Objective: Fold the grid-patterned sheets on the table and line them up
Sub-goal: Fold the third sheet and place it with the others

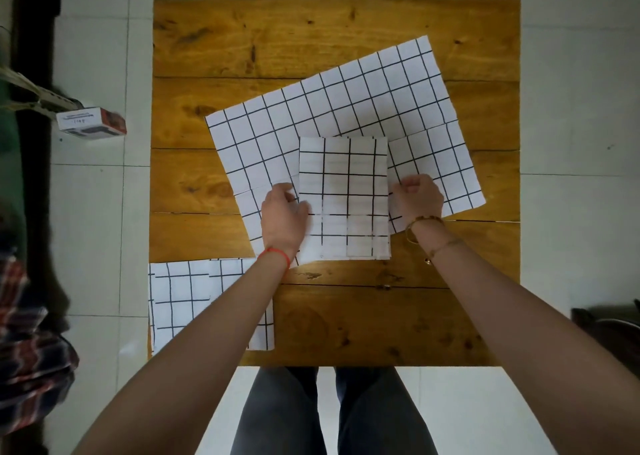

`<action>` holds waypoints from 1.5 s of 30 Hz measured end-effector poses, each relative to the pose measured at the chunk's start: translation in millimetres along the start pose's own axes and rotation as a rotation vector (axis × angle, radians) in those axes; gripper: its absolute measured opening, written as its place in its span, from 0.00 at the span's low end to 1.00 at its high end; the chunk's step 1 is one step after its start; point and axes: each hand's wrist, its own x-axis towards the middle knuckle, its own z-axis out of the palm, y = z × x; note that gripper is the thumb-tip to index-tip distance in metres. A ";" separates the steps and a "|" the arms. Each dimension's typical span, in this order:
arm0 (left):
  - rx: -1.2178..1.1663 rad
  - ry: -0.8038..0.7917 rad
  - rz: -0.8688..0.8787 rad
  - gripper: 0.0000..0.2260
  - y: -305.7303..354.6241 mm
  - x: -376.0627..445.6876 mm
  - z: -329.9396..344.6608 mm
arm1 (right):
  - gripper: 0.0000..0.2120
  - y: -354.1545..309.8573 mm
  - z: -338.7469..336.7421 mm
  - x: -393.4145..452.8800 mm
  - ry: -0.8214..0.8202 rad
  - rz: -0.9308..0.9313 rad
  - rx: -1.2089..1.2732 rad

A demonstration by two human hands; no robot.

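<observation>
A folded grid-patterned sheet [344, 195] lies on top of a large unfolded grid sheet [346, 104] that sits skewed across the middle of the wooden table [277, 39]. My left hand [282, 217] grips the folded sheet's left edge. Its right edge is pinched by my right hand [417, 196]. Another folded grid sheet [180, 302] rests at the table's near left corner, partly hidden by my left forearm.
A small white and red box [90, 122] is held out at the left over the tiled floor, beside a plaid sleeve [31, 333]. My legs show below the table's near edge. Bare wood lies at the near right and far side.
</observation>
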 end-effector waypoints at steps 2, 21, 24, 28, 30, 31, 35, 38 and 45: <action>-0.027 -0.013 -0.060 0.16 6.7 3.3 0.6 | 0.14 -2.5 3.4 1.6 -0.045 0.037 0.006; -0.344 -0.184 -0.103 0.08 -6.8 15.7 -24.2 | 0.06 3.5 -7.8 -9.7 -0.204 -0.260 0.042; -0.375 -0.192 -0.076 0.08 -4.4 10.9 -28.6 | 0.05 4.1 -10.3 -13.3 -0.247 -0.254 0.095; -0.401 -0.204 -0.083 0.09 -0.8 6.9 -32.9 | 0.11 1.9 -10.0 -17.5 -0.294 -0.230 0.154; -0.423 -0.178 -0.070 0.12 2.8 3.4 -35.0 | 0.18 1.7 -10.1 -18.5 -0.332 -0.206 0.173; -0.437 -0.166 -0.061 0.14 5.3 1.5 -36.9 | 0.20 1.7 -10.8 -18.9 -0.354 -0.199 0.192; -0.488 -0.171 -0.007 0.20 13.0 -3.6 -46.9 | 0.11 -2.7 -18.6 -26.1 -0.401 -0.176 0.291; -0.397 -0.183 0.174 0.22 16.8 -10.1 -55.5 | 0.14 -4.8 -24.7 -30.6 -0.331 -0.227 0.281; 0.037 -0.043 0.518 0.06 29.3 -31.3 -79.0 | 0.25 -6.0 -43.6 -49.3 -0.134 -0.549 0.168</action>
